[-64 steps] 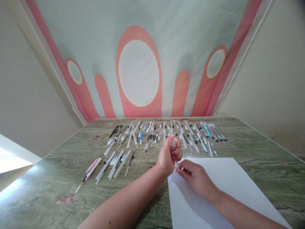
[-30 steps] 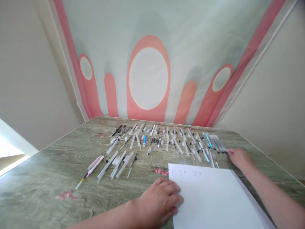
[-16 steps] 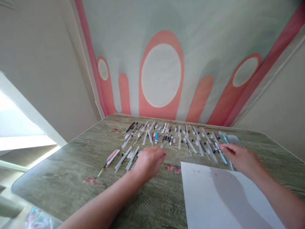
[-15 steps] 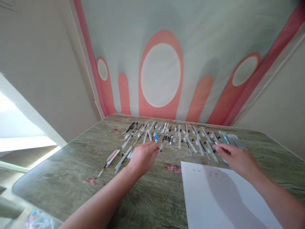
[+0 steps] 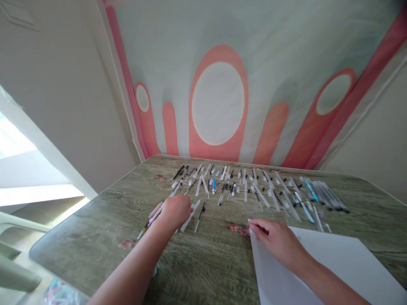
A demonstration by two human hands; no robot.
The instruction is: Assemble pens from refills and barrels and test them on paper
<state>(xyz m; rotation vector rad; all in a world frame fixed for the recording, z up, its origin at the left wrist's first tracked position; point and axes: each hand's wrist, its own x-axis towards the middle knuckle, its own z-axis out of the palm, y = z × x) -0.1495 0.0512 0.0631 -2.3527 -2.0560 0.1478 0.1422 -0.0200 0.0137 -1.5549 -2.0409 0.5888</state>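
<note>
My left hand is over the left part of the table with its fingers curled down and closed. Clear pen barrels lie by its fingertips, partly covered; whether it grips one is hidden. Just right of them is a thin pen refill with a black part at its upper end. Pink and white pens stick out on the hand's left side. My right hand is above the upper left corner of a white paper sheet, thumb and fingertips pinched together. Anything in that pinch is too small to make out.
Loose pen barrels, refills and black caps spread in rows across the table. Among them is a blue pen part. Several assembled-looking pens lie side by side at the right. A patterned wall covering rises behind the table's far edge.
My left hand has moved left and down, uncovering barrels and a refill. From the pens at the right, my right hand has come left to the paper's corner. The view has shifted slightly.
</note>
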